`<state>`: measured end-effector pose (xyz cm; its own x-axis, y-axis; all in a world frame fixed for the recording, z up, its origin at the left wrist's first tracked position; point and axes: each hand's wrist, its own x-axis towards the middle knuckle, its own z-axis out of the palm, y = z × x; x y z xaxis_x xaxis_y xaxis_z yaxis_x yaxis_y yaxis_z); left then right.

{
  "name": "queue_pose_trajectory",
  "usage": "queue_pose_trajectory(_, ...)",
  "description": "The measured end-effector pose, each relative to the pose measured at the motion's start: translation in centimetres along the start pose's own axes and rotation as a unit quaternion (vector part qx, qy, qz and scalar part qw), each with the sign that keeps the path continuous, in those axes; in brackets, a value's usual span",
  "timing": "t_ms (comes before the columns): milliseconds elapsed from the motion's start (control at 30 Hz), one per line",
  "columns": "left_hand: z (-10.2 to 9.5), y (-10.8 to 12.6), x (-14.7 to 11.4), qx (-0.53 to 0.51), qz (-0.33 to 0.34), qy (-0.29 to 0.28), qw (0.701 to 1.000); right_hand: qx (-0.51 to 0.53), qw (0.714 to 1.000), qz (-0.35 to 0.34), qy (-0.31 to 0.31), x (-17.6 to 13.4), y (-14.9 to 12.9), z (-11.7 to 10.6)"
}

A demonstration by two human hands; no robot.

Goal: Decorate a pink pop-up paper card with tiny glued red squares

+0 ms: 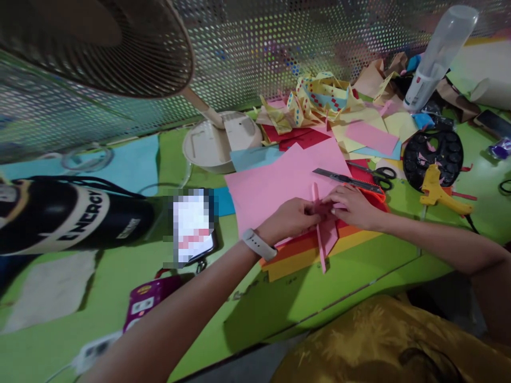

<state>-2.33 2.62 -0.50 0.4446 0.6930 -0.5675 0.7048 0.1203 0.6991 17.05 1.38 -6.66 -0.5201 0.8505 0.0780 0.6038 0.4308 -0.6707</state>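
Observation:
My left hand (295, 217) has its fingers closed round the middle of a narrow pink paper strip (321, 249), which runs lengthwise away from me. Beside it, my right hand (351, 206) pinches at the same pink paper, and its fingertips nearly meet those of the left. Both hands rest over a large pink sheet (267, 186), with orange and yellow sheets (295, 263) under its near edge. A utility knife (347, 180) lies just beyond my right hand, its blade showing. Black-handled scissors (383, 174) sit behind the knife.
A yellow glue gun (441, 194) stands by a black palette (433, 154) on the right. Paper scraps (319, 101) heap up at the back. To the left are a phone (194, 226), a black bottle (72, 215), a purple socket block (149, 298) and a fan (221, 135).

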Motion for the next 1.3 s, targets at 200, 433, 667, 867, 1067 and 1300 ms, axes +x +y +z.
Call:
queue_pose_trajectory(200,-0.1,-0.2,0.1,-0.038,-0.016,-0.019,0.999,-0.006,1.0,-0.001,-0.003,0.0,0.1,0.1)
queue_pose_trajectory(433,-0.4,-0.5,0.3,-0.023,-0.01,-0.021,0.999,-0.002,1.0,0.004,-0.006,0.0,0.0,-0.1)
queue_pose_trajectory(667,-0.1,-0.6,0.2,-0.015,-0.013,-0.01,1.0,0.001,1.0,-0.003,-0.001,0.1,0.0,-0.1)
queue_pose_trajectory(867,0.1,-0.6,0.1,-0.012,-0.002,-0.001,1.0,-0.002,1.0,-0.001,-0.002,0.1,0.0,-0.1)
queue_pose_trajectory(1067,-0.1,-1.2,0.6,-0.029,-0.006,-0.038,0.999,-0.004,1.0,-0.006,-0.001,0.1,0.1,-0.1)
queue_pose_trajectory(1300,-0.2,-1.4,0.6,-0.014,0.019,-0.04,0.999,-0.007,1.0,-0.007,-0.004,0.1,0.1,-0.2)
